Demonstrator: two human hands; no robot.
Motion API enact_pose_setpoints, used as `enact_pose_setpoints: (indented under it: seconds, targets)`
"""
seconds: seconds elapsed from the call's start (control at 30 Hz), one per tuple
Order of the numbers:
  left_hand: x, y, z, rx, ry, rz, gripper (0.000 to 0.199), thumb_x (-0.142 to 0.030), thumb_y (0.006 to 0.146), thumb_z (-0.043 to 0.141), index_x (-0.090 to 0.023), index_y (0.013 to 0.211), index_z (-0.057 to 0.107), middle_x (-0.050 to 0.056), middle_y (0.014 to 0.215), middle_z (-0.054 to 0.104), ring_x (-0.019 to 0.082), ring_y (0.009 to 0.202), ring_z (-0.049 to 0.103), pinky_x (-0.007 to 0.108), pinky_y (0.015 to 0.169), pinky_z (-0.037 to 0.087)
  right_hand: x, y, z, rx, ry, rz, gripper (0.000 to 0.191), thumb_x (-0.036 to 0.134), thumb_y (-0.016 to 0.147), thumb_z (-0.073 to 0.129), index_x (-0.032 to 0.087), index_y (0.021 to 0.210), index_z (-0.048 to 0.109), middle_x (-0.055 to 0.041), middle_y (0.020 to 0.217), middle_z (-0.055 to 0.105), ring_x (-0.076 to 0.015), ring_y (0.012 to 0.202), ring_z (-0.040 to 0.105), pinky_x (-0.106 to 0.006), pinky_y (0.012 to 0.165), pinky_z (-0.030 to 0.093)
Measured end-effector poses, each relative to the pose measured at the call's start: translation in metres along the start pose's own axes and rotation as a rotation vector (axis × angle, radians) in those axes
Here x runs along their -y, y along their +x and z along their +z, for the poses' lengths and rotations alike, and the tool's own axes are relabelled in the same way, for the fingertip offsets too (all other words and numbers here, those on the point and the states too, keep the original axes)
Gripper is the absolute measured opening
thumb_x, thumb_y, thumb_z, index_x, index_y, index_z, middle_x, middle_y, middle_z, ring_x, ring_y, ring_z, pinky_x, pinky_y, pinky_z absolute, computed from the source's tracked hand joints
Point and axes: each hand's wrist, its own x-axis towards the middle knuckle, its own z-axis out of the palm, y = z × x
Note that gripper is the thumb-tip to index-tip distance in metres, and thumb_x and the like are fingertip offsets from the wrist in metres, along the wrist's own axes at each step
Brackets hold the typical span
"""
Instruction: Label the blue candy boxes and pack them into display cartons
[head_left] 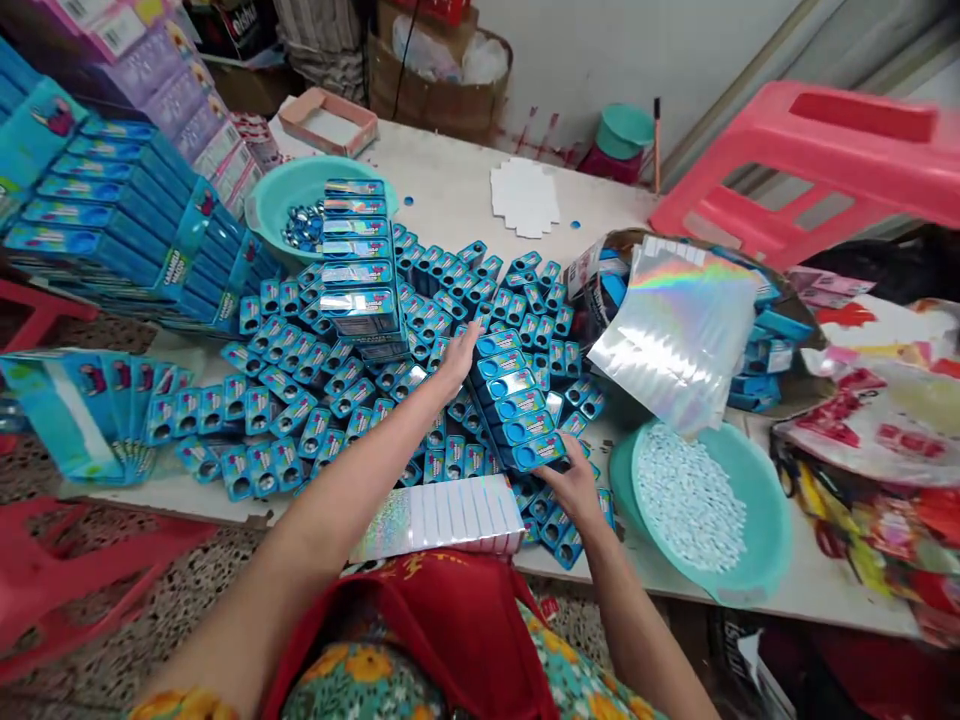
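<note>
Between my two hands lies a row of small blue boxes (517, 400), pressed side by side with their printed ends up. My left hand (459, 358) is against the far end of that row, fingers partly hidden behind it. At the near end my right hand (574, 485) grips the last box, thumb on one side and fingers on the other. Under and around the row spread many loose small blue boxes with round holes (270, 410). Another stacked row of blue boxes (360, 265) stands on them to the left. Close to my body lies a strip of shiny white sheets (457, 510).
A turquoise basin of pale pellets (694, 500) stands right, below shiny holographic sheets (675, 325) on a carton. Another turquoise basin (262, 205) with shiny blue pieces is back left. Tall blue box stacks (112, 220) rise at left. A red stool (810, 160) stands back right.
</note>
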Motion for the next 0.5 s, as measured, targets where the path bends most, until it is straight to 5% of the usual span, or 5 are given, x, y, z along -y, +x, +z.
enact_pose_setpoints:
  seconds: [0.1,0.2,0.33,0.4,0.5]
  targets:
    - [-0.012,-0.042,-0.050,0.054,0.334,0.086,0.035,-0.047,0.081,0.054,-0.024,0.106,0.063,0.005,0.123,0.059,0.024,0.117,0.049,0.035,0.100,0.035,0.017,-0.008,-0.017,-0.067,-0.183,-0.122,0.048,0.036,0.072,0.068,0.023,0.117,0.058,-0.0093,0.118,0.056,-0.0268,0.112,0.050,-0.051,0.097,0.040]
    - [-0.011,-0.099,-0.109,0.270,0.805,0.036,0.034,-0.050,0.085,0.043,-0.023,0.086,0.065,0.003,0.095,0.065,0.021,0.092,0.056,0.032,0.085,0.041,0.051,-0.024,-0.023,-0.334,-0.294,-0.260,0.036,0.025,0.079,0.061,0.022,0.115,0.057,-0.0099,0.107,0.058,-0.0238,0.100,0.056,-0.044,0.084,0.048]
    - [0.014,-0.156,-0.153,0.479,1.262,-0.124,0.035,-0.053,0.079,0.051,-0.021,0.083,0.064,0.006,0.091,0.060,0.025,0.093,0.052,0.033,0.080,0.039,0.082,-0.040,-0.006,-0.224,-0.296,-0.643,0.031,0.014,0.074,0.068,0.026,0.101,0.061,-0.0034,0.089,0.062,-0.0193,0.085,0.061,-0.037,0.078,0.051]
    - [0.026,-0.169,-0.156,0.487,1.335,-0.144,0.035,-0.053,0.078,0.051,-0.020,0.084,0.061,0.007,0.093,0.059,0.026,0.095,0.051,0.034,0.079,0.039,0.075,-0.037,0.000,-0.259,-0.289,-0.588,0.037,0.018,0.074,0.069,0.025,0.109,0.058,-0.0052,0.099,0.061,-0.0215,0.096,0.059,-0.040,0.083,0.050]
    - [0.033,-0.175,-0.151,0.465,1.314,-0.149,0.033,-0.052,0.077,0.052,-0.020,0.082,0.057,0.005,0.089,0.059,0.025,0.093,0.052,0.033,0.077,0.038,0.044,-0.026,-0.004,-0.198,-0.210,-0.267,0.067,0.036,0.075,0.069,0.022,0.133,0.040,-0.0125,0.129,0.049,-0.0275,0.118,0.049,-0.046,0.091,0.047]
